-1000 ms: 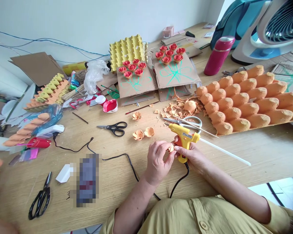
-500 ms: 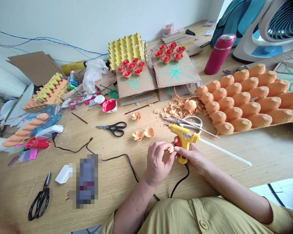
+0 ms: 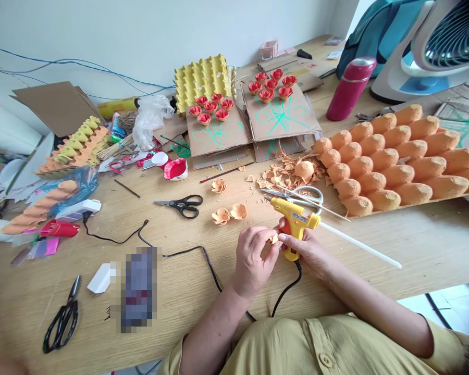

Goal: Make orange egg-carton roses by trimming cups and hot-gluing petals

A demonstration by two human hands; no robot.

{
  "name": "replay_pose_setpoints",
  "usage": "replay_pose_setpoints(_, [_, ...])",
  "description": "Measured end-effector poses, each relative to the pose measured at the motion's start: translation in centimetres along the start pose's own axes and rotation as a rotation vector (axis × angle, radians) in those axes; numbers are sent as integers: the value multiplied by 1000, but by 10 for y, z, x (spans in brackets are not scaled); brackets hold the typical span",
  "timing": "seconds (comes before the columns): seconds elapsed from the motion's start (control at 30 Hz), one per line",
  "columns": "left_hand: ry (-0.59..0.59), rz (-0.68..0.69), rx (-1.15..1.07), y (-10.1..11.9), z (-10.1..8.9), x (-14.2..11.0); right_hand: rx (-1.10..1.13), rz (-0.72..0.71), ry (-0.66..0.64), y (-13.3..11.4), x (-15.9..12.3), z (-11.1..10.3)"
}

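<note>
My left hand (image 3: pixel 255 256) is closed, pinching a small orange egg-carton flower (image 3: pixel 272 239) between thumb and fingers. My right hand (image 3: pixel 305 247) wraps round the handle of a yellow glue gun (image 3: pixel 296 223), while its thumb touches the flower's right side. A long white glue stick (image 3: pixel 361 245) sticks out of the gun's back, and the nozzle points to the upper left. Just beyond my hands lie several loose orange flowers, one of them a cupped flower (image 3: pixel 238 211). White-handled scissors (image 3: pixel 310 197) rest behind the gun. The fingers partly hide the held flower.
An orange egg tray (image 3: pixel 398 161) lies at right beside carton scraps (image 3: pixel 281 174). Red flowers stand on cardboard (image 3: pixel 283 117) at the back. Black scissors (image 3: pixel 185 206) and a black cord (image 3: pixel 183 253) lie to the left. A pink bottle (image 3: pixel 350 88) stands near a fan (image 3: pixel 406 67).
The view has shifted very slightly. Both hands keep almost the same pose, with the flower and glue gun still held; the flower looks turned a little in the fingers.
</note>
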State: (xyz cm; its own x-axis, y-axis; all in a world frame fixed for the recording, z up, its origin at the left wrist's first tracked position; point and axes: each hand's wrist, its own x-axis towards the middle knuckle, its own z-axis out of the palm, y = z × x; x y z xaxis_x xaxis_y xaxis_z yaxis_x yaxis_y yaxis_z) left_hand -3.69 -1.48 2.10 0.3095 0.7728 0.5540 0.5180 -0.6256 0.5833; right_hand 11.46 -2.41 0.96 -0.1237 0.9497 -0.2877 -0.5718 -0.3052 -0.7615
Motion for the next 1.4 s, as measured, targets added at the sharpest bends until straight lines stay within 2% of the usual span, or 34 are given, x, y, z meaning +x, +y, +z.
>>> replay_pose_setpoints(0.43, [19,-24,-49,1,1,-1,-15,-5,-16,2,1,-3])
replay_pose_setpoints(1.0, [-19,-28,-50,-2,2,-1,-43,-14,-14,3,1,-6])
replay_pose_setpoints(1.4, [8,-34,-75,1,0,-1,-10,-20,-39,-2,1,-1])
